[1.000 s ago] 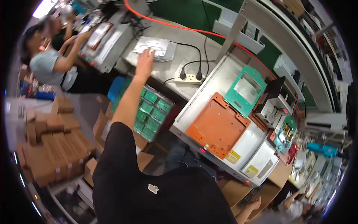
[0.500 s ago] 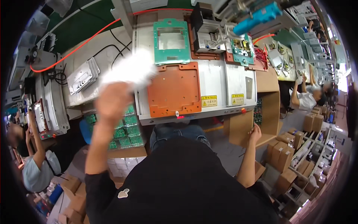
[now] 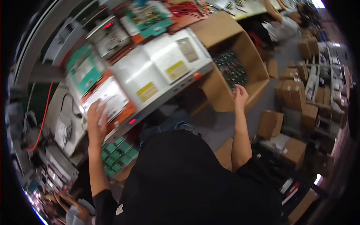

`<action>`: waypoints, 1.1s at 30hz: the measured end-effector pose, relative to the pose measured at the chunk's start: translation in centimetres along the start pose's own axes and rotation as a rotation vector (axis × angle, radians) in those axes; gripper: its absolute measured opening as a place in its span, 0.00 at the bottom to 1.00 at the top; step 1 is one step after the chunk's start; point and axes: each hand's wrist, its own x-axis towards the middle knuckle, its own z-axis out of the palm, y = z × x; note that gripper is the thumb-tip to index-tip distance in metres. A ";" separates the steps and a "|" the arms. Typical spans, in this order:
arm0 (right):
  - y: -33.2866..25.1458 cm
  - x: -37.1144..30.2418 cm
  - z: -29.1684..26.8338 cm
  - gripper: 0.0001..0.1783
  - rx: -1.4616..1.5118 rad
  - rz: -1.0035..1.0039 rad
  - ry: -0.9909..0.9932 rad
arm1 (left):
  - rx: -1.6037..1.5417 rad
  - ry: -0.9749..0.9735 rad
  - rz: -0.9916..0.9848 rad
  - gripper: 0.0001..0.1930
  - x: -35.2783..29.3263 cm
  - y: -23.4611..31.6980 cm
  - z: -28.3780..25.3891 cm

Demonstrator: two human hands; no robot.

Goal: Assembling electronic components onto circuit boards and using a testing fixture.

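Observation:
A flat white plate (image 3: 108, 95) lies on the orange fixture (image 3: 128, 110) at the near left of the machine. Against its left edge is my left hand (image 3: 96, 122), fingers spread and partly over the plate. My right hand (image 3: 240, 96) is at the near side of an open cardboard box (image 3: 258, 63), its fingers drawn together in a pinch. What those fingers hold, if anything, is too small to see. Inside the box lie many small dark green pieces (image 3: 230, 67), blurred.
Beyond the plate sits a green frame fixture (image 3: 85, 89). Yellow warning labels (image 3: 147, 91) mark the machine top. A stack of metal plates (image 3: 63, 129) rests on the left bench, and green circuit boards (image 3: 119, 155) are below the machine. Co-workers sit at both sides.
My view has swung to the right. The white plate, blurred in my raised left hand before, now lies on the orange fixture. My right hand is still pinched by the box.

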 end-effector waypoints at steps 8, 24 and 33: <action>8.1 10.6 -2.7 0.09 -0.812 -0.280 -0.006 | -0.230 -0.069 -0.320 0.18 -2.4 -4.3 -1.3; 3.8 15.7 -5.5 0.17 -0.825 -0.266 -0.240 | 0.087 0.268 -0.432 0.20 -2.9 0.5 -2.7; -23.2 -12.1 20.5 0.09 0.419 0.189 -0.986 | -1.202 0.288 -0.549 0.22 4.6 18.9 3.8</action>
